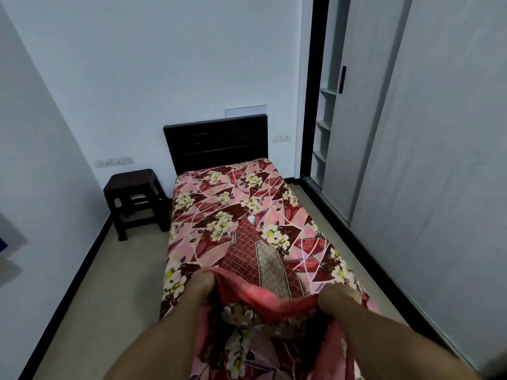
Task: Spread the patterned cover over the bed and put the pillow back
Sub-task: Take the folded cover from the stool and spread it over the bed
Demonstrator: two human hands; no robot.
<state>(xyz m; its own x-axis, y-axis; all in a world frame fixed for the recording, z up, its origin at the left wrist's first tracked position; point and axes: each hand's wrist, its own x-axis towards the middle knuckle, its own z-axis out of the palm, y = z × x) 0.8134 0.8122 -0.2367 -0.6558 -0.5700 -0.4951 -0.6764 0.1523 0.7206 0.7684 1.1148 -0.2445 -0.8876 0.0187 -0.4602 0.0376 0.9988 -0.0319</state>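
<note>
Dark stool (133,185) stands left of the bed, your left hand (201,282) grips the raised near hem of the patterned cover (219,215), which lies over the mattress up to the headboard (216,144), and your right hand (338,296) clutches that same hem.

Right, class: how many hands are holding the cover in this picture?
2. The left hand grips the cover at its near edge, on the left; the right hand grips the same edge on the right. No other hand shows.
</note>
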